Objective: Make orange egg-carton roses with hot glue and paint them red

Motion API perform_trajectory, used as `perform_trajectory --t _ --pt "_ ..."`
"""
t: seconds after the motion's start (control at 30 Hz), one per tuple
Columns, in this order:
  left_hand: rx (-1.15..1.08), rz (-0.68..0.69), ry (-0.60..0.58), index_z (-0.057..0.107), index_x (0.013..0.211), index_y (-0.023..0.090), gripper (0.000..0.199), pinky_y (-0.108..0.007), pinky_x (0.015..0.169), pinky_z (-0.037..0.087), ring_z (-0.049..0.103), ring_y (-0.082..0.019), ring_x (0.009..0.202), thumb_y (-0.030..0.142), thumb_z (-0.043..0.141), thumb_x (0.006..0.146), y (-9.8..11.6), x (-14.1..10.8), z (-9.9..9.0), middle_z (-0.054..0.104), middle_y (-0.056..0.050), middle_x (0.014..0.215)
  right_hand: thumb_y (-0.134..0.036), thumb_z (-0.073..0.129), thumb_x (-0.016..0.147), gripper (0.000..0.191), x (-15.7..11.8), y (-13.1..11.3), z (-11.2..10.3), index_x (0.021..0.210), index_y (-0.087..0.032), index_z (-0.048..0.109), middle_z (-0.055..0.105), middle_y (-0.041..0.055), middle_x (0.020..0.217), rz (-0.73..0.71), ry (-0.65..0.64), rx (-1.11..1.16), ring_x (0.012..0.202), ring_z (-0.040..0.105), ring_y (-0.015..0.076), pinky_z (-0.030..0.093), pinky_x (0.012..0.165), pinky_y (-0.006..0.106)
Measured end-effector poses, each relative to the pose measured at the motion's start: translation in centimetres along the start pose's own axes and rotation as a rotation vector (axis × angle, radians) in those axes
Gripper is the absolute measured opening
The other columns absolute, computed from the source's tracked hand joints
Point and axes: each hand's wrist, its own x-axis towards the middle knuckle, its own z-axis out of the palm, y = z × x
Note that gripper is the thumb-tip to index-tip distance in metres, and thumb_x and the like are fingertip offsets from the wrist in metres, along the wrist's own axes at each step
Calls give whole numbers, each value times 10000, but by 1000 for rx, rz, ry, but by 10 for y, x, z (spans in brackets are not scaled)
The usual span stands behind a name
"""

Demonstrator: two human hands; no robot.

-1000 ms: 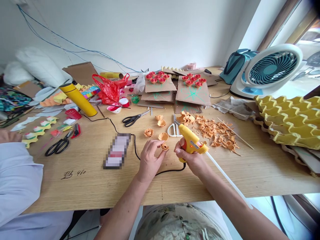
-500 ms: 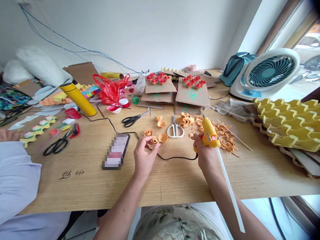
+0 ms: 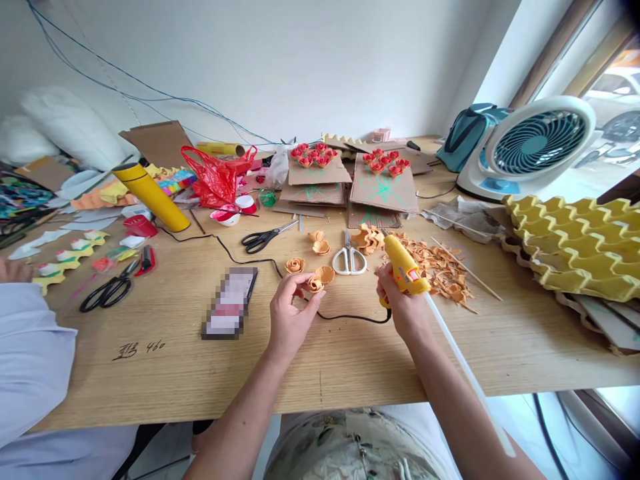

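My left hand [image 3: 295,310] pinches a small orange paper-pulp flower [image 3: 315,284] between thumb and fingers, just above the table. In my right hand [image 3: 403,300] is a yellow hot glue gun [image 3: 400,260], its nozzle tilted up and away from me. A long white glue stick [image 3: 470,373] sticks out of its back over my forearm. Close beyond the held flower lie an orange cup-shaped piece [image 3: 326,273], a finished-looking orange flower [image 3: 295,265] and more orange petal cups [image 3: 320,247]. White-handled scissors [image 3: 350,262] lie between my hands.
Orange scraps [image 3: 450,273] are heaped right of the glue gun. A phone [image 3: 229,303] and black scissors [image 3: 267,238] lie to the left. Red flowers [image 3: 313,157] stand on cardboard at the back. Yellow egg trays [image 3: 565,250] and a fan [image 3: 540,147] are right. A co-worker's sleeve [image 3: 35,360] shows left.
My right hand has brought the glue gun a little left, nearer the flower. The flower in my left hand has tipped and shifted slightly to the right.
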Motion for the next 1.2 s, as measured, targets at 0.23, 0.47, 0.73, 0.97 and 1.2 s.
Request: perform_trajectory --t 0.23,0.47,0.73,0.97,1.2 --pt "-134 -33 -17 687 1203 228 297 -293 817 569 687 -174 910 296 715 916 -5 -3 -1 729 -77 1096 -560 717 858 345 -16 -14 15 824 -229 628 521 -11 696 -14 -288 -132 614 460 143 376 541 285" --pt "-125 -40 14 700 1164 227 263 -304 811 576 672 -168 854 327 717 921 -1 -3 -1 745 -70 1030 -467 735 853 332 -19 -11 23 671 -253 559 523 8 649 -155 -317 -243 625 476 170 369 507 287" --pt "-149 -46 29 692 1118 220 237 -307 830 586 689 -175 885 330 727 910 1 -3 0 738 -62 1005 -430 718 850 299 -18 -5 25 686 -245 549 529 -7 673 -178 -326 -282 605 490 159 393 563 305" --pt "-118 -31 25 690 1131 220 252 -308 831 584 684 -175 876 326 735 906 0 -4 0 729 -57 983 -382 664 900 297 -17 2 25 688 -245 507 504 -14 671 -238 -331 -358 580 479 153 373 566 318" --pt "-93 -4 30 689 1124 216 238 -294 808 575 673 -164 847 276 737 900 1 -4 0 722 -51 971 -351 672 912 296 -17 7 25 685 -248 515 504 -9 677 -298 -311 -421 579 476 158 359 586 330"
